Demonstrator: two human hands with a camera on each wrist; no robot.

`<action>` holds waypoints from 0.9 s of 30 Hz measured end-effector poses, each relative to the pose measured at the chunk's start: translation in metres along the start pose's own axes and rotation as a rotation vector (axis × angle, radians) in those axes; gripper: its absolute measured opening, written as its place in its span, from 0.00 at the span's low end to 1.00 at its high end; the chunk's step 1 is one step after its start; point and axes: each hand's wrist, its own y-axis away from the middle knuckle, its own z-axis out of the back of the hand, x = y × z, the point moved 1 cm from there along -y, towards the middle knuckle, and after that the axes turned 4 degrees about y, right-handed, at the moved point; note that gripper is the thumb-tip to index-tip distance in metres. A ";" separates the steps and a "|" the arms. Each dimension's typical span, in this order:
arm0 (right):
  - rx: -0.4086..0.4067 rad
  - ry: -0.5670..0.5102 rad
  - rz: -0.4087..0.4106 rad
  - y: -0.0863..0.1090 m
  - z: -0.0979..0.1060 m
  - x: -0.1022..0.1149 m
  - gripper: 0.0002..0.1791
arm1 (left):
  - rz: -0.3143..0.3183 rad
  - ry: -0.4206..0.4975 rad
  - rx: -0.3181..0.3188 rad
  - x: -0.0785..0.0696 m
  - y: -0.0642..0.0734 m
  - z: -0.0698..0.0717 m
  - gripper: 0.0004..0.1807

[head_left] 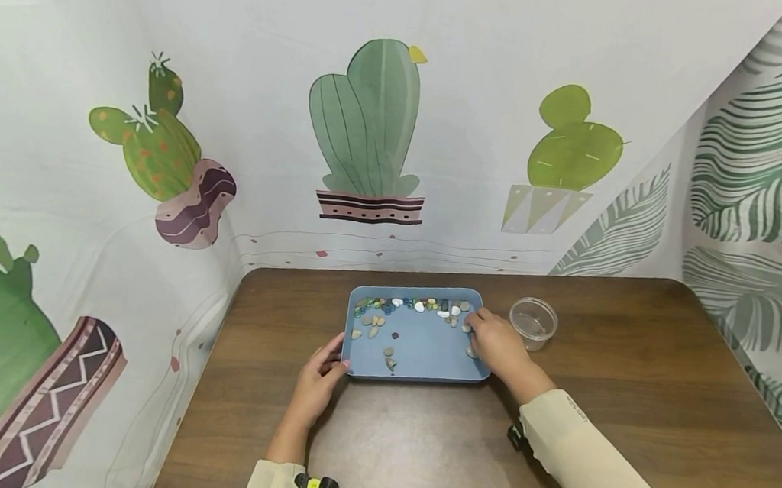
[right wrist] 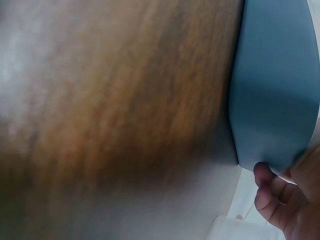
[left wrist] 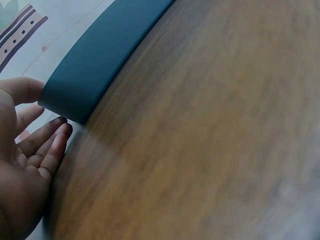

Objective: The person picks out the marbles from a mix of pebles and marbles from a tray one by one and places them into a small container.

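Note:
A shallow blue tray (head_left: 430, 354) lies on the table. Along its far side run several pebbles and glass beads (head_left: 389, 302); tan stones (head_left: 372, 321) and a small dark red bead (head_left: 395, 335) lie nearer its left half. My left hand (head_left: 317, 376) holds the tray's near left corner, thumb at the rim, the other fingers beside the outer wall. My right hand (head_left: 499, 344) reaches over the right rim, fingertips beside a pale pebble (head_left: 466, 329). In the right wrist view, curled fingers (right wrist: 265, 172) are at the outer wall; whether they pinch a stone is hidden.
A clear round plastic tub (head_left: 533, 322) stands right of the tray, close to my right hand, with a little something at its bottom. The brown wooden table (head_left: 629, 370) meets a cactus-printed cloth (head_left: 469, 127) at its back edge.

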 end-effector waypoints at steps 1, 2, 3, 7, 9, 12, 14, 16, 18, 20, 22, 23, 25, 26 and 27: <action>-0.006 0.000 0.001 0.000 0.000 0.000 0.14 | 0.000 0.000 0.000 0.000 0.000 0.000 0.29; -0.014 0.001 0.004 0.000 0.000 0.000 0.14 | 0.000 -0.001 0.000 0.000 0.000 0.000 0.29; -0.023 0.001 0.005 0.001 0.000 0.000 0.14 | 0.001 -0.001 0.000 -0.001 0.000 0.000 0.29; -0.077 -0.003 0.019 0.002 0.001 -0.001 0.12 | 0.002 -0.001 0.002 -0.001 0.000 0.000 0.29; -0.108 -0.003 0.029 0.002 0.000 -0.001 0.10 | 0.002 0.000 0.001 -0.002 0.000 0.000 0.29; -0.146 -0.007 0.035 0.003 0.000 -0.002 0.09 | 0.004 -0.001 -0.001 -0.002 0.000 0.000 0.29; -0.162 -0.016 0.032 0.004 0.000 -0.003 0.08 | 0.007 -0.001 -0.001 -0.002 0.000 0.000 0.29; -0.172 -0.031 0.027 0.004 0.000 -0.004 0.08 | 0.008 -0.002 -0.001 -0.003 0.000 0.000 0.29; -0.183 -0.045 0.024 0.004 0.000 -0.005 0.08 | 0.007 -0.003 -0.002 -0.003 0.000 0.000 0.29; -0.192 -0.057 0.021 0.003 0.001 -0.006 0.09 | 0.007 -0.005 -0.003 -0.003 0.000 0.000 0.29; -0.208 -0.070 0.020 0.003 0.003 -0.007 0.09 | 0.010 -0.008 -0.005 -0.003 0.000 0.000 0.28; -0.215 -0.076 0.019 0.003 0.004 -0.007 0.09 | 0.012 -0.009 -0.005 -0.003 0.000 0.000 0.28; -0.227 -0.095 0.016 0.003 0.006 -0.008 0.09 | 0.013 -0.009 -0.006 -0.003 0.000 0.000 0.28; -0.231 -0.101 0.015 0.004 0.008 -0.008 0.09 | 0.013 -0.009 -0.006 -0.003 0.000 0.000 0.28; -0.236 -0.108 0.016 0.004 0.009 -0.009 0.09 | 0.011 -0.007 -0.006 -0.002 0.000 0.000 0.28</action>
